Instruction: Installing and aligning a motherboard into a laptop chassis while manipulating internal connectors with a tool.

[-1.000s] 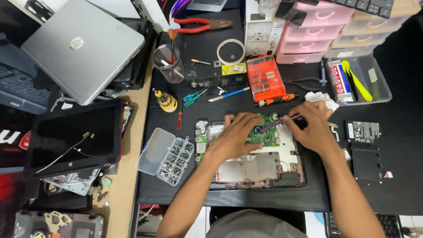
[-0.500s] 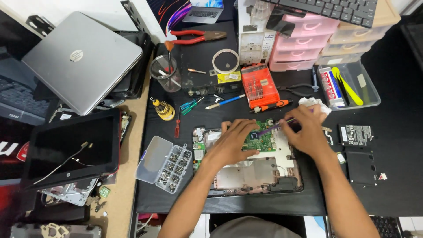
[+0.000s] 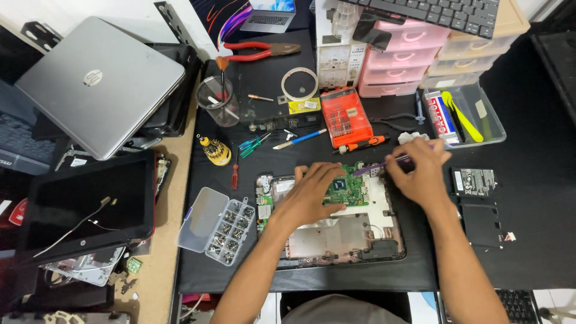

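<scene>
Pinching a purple tool (image 3: 384, 164) in the right hand (image 3: 420, 174), tip pointing left at the green board (image 3: 347, 187), while the left hand (image 3: 312, 195) is lying flat and open just beside it.

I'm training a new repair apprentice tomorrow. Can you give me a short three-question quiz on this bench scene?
1. True or false: the left hand rests on the opened laptop base.
2. What does the right hand hold? A) red pliers B) a thin purple tool C) a tape roll
3. What lies just left of the laptop base?

Key
1. True: it lies flat beside the green circuit board.
2. B, its tip at the board.
3. A clear compartment box of screws, lid open.
</scene>
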